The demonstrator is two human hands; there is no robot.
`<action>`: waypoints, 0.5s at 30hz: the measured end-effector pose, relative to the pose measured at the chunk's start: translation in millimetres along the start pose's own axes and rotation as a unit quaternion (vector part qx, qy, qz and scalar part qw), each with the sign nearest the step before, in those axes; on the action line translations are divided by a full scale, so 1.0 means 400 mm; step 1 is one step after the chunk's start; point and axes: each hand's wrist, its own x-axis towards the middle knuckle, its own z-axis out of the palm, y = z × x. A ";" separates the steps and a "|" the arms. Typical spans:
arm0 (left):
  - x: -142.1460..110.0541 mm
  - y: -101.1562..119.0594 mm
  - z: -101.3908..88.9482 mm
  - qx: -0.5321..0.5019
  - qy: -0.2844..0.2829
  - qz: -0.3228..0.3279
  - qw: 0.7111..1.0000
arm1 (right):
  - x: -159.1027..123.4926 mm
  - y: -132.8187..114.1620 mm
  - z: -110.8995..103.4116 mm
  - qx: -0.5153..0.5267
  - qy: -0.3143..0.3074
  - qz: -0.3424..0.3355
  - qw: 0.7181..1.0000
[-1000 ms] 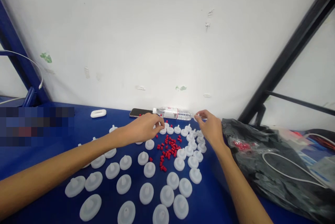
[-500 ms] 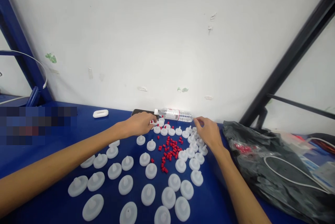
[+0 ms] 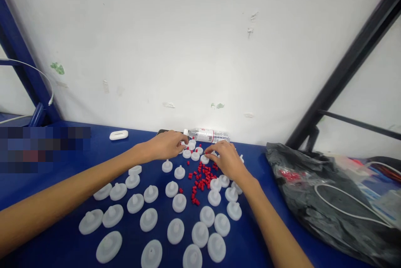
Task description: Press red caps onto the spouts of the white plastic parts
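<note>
Right hand (image 3: pixel 228 160) pinches red tip (image 3: pixel 206 154) of rear disc (image 3: pixel 204 160); left hand (image 3: pixel 167 145) curled beside white discs (image 3: pixel 186 154), grip hidden. Loose red pieces (image 3: pixel 202 178) heaped mid-table (image 3: pixel 140 134), within both hands' reach; discs base-down, keeping stems upright.

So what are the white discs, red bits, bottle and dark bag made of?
White discs: perhaps plastic or silicone; matte, milky, slightly translucent.
Red bits: probably plastic, evenly coloured; finish too small to judge.
Bottle: likely clear, glossy plastic; see-through with highlights.
Dark bag: seemingly thin plastic film, slightly shiny; crumpled folds.
</note>
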 end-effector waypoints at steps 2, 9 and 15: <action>-0.002 0.009 -0.006 -0.014 0.011 0.004 1.000 | 0.002 -0.011 -0.008 0.026 0.014 0.004 1.000; -0.018 0.067 -0.026 -0.086 0.009 0.048 0.995 | 0.008 -0.098 -0.034 0.168 0.057 0.008 0.984; -0.023 0.090 -0.026 -0.076 0.035 0.048 0.995 | -0.002 -0.144 -0.041 0.178 0.061 -0.006 0.982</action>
